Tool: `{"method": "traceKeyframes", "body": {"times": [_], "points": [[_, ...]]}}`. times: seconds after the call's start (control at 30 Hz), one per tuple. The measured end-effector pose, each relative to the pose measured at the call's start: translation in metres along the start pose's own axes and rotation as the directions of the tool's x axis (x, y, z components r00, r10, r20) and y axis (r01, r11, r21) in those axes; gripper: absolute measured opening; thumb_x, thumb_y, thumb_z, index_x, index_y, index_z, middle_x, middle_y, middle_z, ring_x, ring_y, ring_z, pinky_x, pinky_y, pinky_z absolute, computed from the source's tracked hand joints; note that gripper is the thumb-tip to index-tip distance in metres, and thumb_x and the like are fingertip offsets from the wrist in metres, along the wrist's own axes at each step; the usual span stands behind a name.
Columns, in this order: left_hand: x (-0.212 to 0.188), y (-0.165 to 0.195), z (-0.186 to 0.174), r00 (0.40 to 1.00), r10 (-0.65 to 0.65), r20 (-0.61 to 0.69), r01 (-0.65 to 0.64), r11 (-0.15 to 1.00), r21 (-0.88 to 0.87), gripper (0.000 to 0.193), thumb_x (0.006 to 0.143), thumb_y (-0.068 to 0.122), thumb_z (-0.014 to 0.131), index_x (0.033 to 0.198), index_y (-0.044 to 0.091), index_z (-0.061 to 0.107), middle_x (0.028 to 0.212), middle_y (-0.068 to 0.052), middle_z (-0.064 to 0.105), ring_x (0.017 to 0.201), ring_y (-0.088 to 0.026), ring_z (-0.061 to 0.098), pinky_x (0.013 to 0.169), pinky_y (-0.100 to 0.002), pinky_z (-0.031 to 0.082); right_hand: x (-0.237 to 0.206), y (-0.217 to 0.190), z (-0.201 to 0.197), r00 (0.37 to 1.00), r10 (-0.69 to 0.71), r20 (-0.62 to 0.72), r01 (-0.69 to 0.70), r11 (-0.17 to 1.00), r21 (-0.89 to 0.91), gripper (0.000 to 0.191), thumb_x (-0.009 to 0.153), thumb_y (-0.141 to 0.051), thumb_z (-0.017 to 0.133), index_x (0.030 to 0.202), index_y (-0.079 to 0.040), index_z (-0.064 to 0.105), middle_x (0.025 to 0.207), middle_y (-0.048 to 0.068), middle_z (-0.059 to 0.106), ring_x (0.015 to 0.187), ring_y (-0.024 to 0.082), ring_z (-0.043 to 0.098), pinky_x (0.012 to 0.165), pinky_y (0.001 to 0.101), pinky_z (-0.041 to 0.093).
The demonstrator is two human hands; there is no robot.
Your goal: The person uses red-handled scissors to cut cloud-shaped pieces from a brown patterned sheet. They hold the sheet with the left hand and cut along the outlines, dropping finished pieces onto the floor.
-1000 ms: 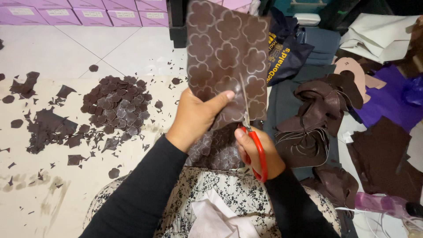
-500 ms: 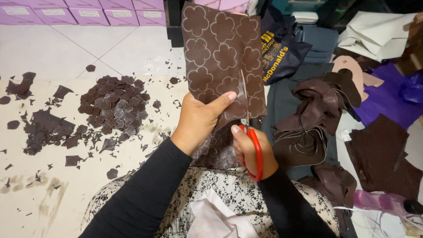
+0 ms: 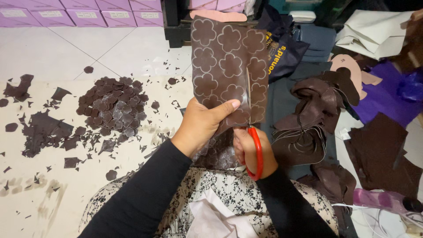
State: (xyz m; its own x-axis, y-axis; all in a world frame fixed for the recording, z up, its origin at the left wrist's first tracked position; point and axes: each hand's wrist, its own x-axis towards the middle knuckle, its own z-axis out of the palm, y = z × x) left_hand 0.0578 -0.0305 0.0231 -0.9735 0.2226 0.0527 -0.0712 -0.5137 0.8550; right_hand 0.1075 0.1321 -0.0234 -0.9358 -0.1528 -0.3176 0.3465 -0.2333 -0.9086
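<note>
The sheet (image 3: 229, 66) at upper centre is dark brown, traced all over with pale flower outlines. The scissors (image 3: 255, 150) have red handles. Left of centre, the pile of cut flowers (image 3: 112, 110) is the same dark brown on a cream floor covering (image 3: 53, 189). Both sleeves (image 3: 145, 194) are black; the lap cloth (image 3: 229, 189) is white with black, perhaps floral, speckling. Lilac boxes (image 3: 53, 11) line the upper left.
</note>
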Motion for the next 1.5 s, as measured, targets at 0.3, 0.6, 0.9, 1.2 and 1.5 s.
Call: {"method": "traceKeyframes", "body": {"times": [0.3, 0.6, 0.9, 1.2, 1.5], "points": [[0.007, 0.016, -0.036, 0.990, -0.074, 0.120, 0.098, 0.973, -0.211, 0.036, 0.102, 0.027, 0.075, 0.117, -0.005, 0.068, 0.104, -0.011, 0.071, 0.093, -0.018, 0.068, 0.080, -0.031, 0.054, 0.010, 0.004, -0.029, 0.990, 0.027, 0.138, -0.034, 0.998, 0.049, 0.017, 0.092, -0.016, 0.057, 0.078, -0.005, 0.060, 0.054, -0.001, 0.047, 0.040, 0.009, 0.040, 0.037, 0.0264, 0.029], [0.003, 0.038, -0.022, 0.998, -0.001, -0.062, 0.030, 0.884, 0.466, 0.024, 0.088, 0.016, 0.078, 0.106, 0.001, 0.074, 0.091, -0.002, 0.075, 0.073, -0.009, 0.065, 0.065, -0.027, 0.054, 0.015, 0.019, -0.042, 0.963, -0.078, 0.257, 0.141, 0.961, -0.239, 0.017, 0.086, -0.014, 0.060, 0.080, 0.001, 0.064, 0.062, 0.004, 0.060, 0.047, 0.012, 0.050, 0.043, 0.0276, 0.038], [0.000, 0.041, -0.019, 0.999, -0.023, -0.036, 0.039, 0.846, 0.532, 0.022, 0.087, 0.016, 0.078, 0.102, 0.000, 0.076, 0.086, -0.001, 0.076, 0.066, -0.006, 0.065, 0.057, -0.025, 0.054, 0.014, 0.020, -0.041, 0.983, -0.056, 0.173, 0.110, 0.940, -0.324, 0.044, 0.095, -0.037, 0.057, 0.070, -0.002, 0.066, 0.055, 0.004, 0.058, 0.046, 0.011, 0.051, 0.043, 0.0266, 0.038], [-0.002, 0.041, -0.016, 0.998, 0.058, -0.016, -0.043, 0.873, 0.485, 0.020, 0.088, 0.015, 0.078, 0.099, -0.001, 0.075, 0.080, -0.001, 0.073, 0.062, -0.006, 0.063, 0.055, -0.023, 0.051, 0.012, 0.012, -0.044, 0.967, -0.049, 0.251, 0.109, 0.966, -0.233, 0.037, 0.095, -0.025, 0.054, 0.065, -0.003, 0.059, 0.054, 0.004, 0.052, 0.045, 0.012, 0.046, 0.042, 0.0279, 0.035], [-0.003, 0.051, -0.010, 0.987, -0.080, -0.136, 0.140, 0.841, 0.522, 0.021, 0.082, 0.011, 0.079, 0.099, 0.001, 0.074, 0.081, -0.004, 0.074, 0.058, -0.010, 0.063, 0.049, -0.027, 0.048, 0.012, 0.009, -0.044, 0.970, 0.009, 0.242, 0.081, 0.929, -0.360, 0.025, 0.088, -0.017, 0.052, 0.070, -0.002, 0.060, 0.058, 0.005, 0.057, 0.051, 0.014, 0.053, 0.049, 0.0285, 0.042]]}}
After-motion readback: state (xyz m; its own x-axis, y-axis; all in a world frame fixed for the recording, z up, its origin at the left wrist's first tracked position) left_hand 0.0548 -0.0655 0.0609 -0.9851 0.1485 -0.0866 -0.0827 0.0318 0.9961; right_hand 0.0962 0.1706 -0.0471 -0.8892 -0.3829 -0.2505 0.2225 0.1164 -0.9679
